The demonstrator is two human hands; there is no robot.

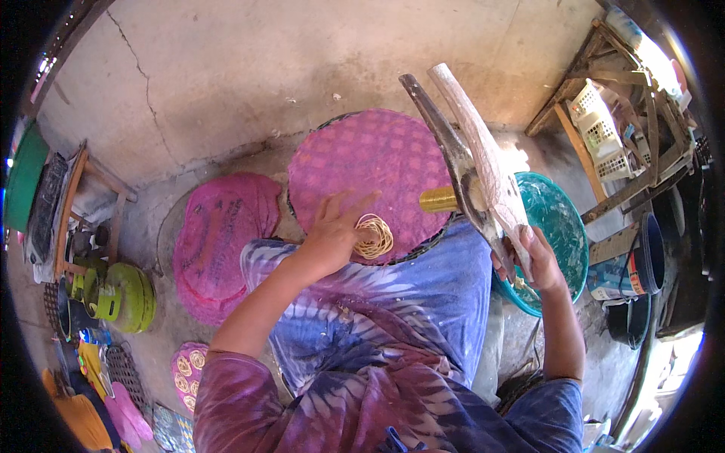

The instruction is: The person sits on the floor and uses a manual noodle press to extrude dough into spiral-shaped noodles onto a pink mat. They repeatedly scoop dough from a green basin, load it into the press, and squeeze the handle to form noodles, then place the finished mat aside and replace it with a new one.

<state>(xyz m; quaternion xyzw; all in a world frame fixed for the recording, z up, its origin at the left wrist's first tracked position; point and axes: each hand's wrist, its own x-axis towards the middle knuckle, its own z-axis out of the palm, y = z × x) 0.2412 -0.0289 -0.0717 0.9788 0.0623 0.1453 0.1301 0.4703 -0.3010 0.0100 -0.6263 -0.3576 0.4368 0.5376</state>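
Note:
In my right hand [536, 260] is a wooden hand press, gripped at the near ends of its two long handles [483, 143], one pale and one dark. A brass cylinder [439, 200] sticks out from its middle toward the left, over the cloth. My left hand [336, 230] lies low over the pink cloth [355, 155] on a round tray, fingers stretched out. Against its thumb side sits a coil of thin, pale yellow dough strands [374, 236]. Whether the thumb presses on the coil, I cannot tell. The tray rests by my lap.
A teal basin [555, 219] with pale residue stands right, under my right hand. Left are a folded pink cloth [226, 234], a green gas cylinder [128, 298] and several coils on another pink cloth [189, 370]. A wooden rack with a white basket [600, 128] stands far right.

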